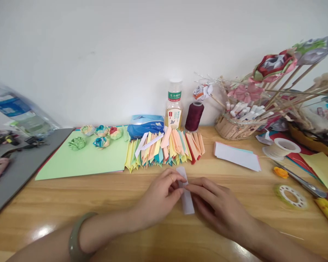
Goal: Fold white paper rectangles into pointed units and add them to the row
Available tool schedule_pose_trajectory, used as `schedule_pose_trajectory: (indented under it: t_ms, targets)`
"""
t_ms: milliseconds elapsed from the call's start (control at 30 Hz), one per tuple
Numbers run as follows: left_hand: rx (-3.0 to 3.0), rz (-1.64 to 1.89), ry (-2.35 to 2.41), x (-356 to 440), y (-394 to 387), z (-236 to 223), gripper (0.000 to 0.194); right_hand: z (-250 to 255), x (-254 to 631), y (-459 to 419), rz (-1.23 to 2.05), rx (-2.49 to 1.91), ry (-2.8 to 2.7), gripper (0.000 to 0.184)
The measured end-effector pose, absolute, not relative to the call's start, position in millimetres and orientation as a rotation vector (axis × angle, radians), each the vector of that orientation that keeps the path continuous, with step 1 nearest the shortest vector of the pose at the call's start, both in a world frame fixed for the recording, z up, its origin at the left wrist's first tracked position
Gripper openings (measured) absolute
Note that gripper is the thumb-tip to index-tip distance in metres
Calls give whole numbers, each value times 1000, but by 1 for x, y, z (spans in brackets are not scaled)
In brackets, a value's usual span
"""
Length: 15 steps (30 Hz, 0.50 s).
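Note:
A narrow strip of folded white paper (188, 205) lies on the table between my hands, its long side pointing away from me. My left hand (160, 194) pinches the strip from the left, fingers curled over its upper half and thumb near its middle. From the right, my right hand (221, 203) has its fingertips on the strip's edge; its thumb is partly hidden under the fingers. Just beyond my hands stands a dense row of folded paper pieces (158, 149) in yellow, orange, green and red. A stack of white paper strips (236, 156) lies to the right.
Folded paper flowers (101, 142) sit on green paper (82, 163). Behind are a tissue pack (145, 125), a bottle (174, 109) and a maroon thread spool (194, 116). At right are a basket (235, 127), tape (291, 196), a string spool (281, 149) and scissors (311, 187).

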<state>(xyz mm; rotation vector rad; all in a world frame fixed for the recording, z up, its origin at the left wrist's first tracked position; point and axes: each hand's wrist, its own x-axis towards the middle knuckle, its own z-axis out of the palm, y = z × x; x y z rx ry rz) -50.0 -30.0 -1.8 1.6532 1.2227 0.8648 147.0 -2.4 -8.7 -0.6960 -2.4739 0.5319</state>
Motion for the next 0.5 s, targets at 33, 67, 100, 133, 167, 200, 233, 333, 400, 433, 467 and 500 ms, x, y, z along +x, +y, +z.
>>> schedule_pose_trajectory:
  t_ms: [33, 67, 100, 133, 167, 200, 233, 333, 400, 433, 467, 500]
  targets:
    - [1643, 878, 1217, -50, -30, -2, 22, -8, 147, -2, 576, -719, -2468, 41]
    - [1628, 889, 1212, -51, -29, -2, 20, -7, 148, -1, 619, -727, -2462, 43]
    - [1610, 897, 1205, -51, -29, -3, 18, -6, 148, -1, 653, -721, -2460, 43]
    - [1592, 900, 1198, -51, -29, -3, 16, -4, 148, -1, 670, -700, -2466, 43]
    - [1572, 902, 1194, -51, -29, -3, 14, -3, 147, -1, 667, -669, -2483, 41]
    - [1556, 904, 1192, -51, -29, -3, 13, -1, 147, -1, 643, -630, -2508, 36]
    - [1548, 908, 1192, -50, -29, -4, 13, -1, 146, -1, 601, -590, -2536, 30]
    - [1567, 911, 1193, -50, -28, -5, 19, -1, 144, -4, 431, -505, -2591, 14]
    - [1576, 896, 1178, -51, -27, -5, 22, -2, 144, -5, 322, -487, -2603, 12]
    - [1558, 883, 1171, -51, -27, -6, 23, -3, 144, -6, 277, -483, -2605, 12]
    - [1524, 869, 1164, -51, -26, -6, 23, -3, 145, -7, 239, -476, -2607, 12]
    - [1480, 853, 1154, -51, -25, -6, 24, -3, 145, -7, 210, -472, -2610, 13]
